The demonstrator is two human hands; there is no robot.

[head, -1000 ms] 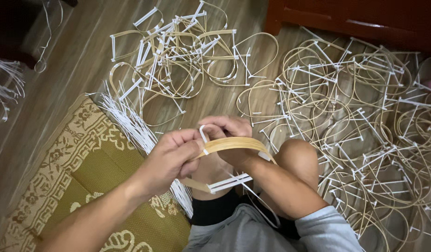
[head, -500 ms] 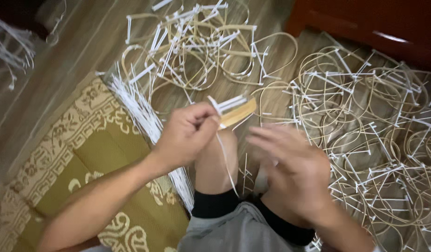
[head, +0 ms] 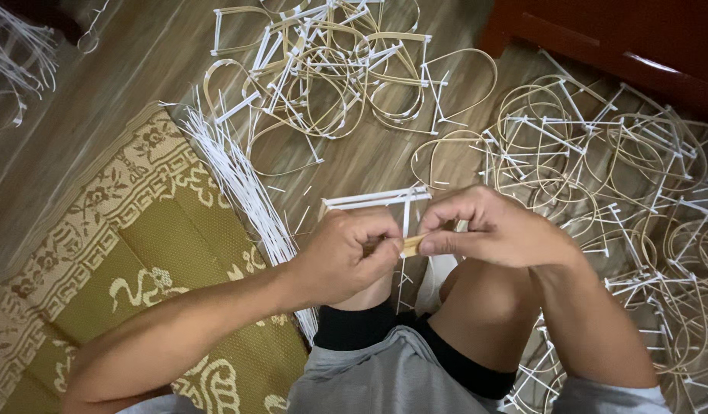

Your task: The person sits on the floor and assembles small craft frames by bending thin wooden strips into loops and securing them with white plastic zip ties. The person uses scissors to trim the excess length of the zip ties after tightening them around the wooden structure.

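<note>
- Pinching a short tan bamboo strip [head: 410, 245] between thumb and forefinger, the right hand [head: 496, 230] sits just above the person's bare knee [head: 484, 303], its fingers curled tight.
- The left hand [head: 350, 257] is closed around the other end of the same strip, its knuckles touching the right hand's fingertips; both hands meet over the knee.
- White plastic ties [head: 377, 199] stick out from the strip behind the left hand, running sideways and down past the knee.
- A bundle of loose white ties [head: 243, 184] lies fanned on the floor to the left of the knee, along the edge of a green and gold patterned mat [head: 116, 253].
- Beyond the knee, a heap of finished bamboo hoops [head: 339, 77] bound with white ties is spread over the wooden floor [head: 131, 69].
- To the right of the knee, a larger heap of round hoops [head: 622, 153] lies tangled, reaching down beside the right forearm.
- A dark red wooden cabinet [head: 630, 38] stands far beyond the knee, at the upper right, touching the edge of that larger heap.
- No box, basket or tray shows; the hoops and ties all lie loose on the floor.
- Grey shorts [head: 385, 376] with a black hem cover the leg nearer than the knee.
</note>
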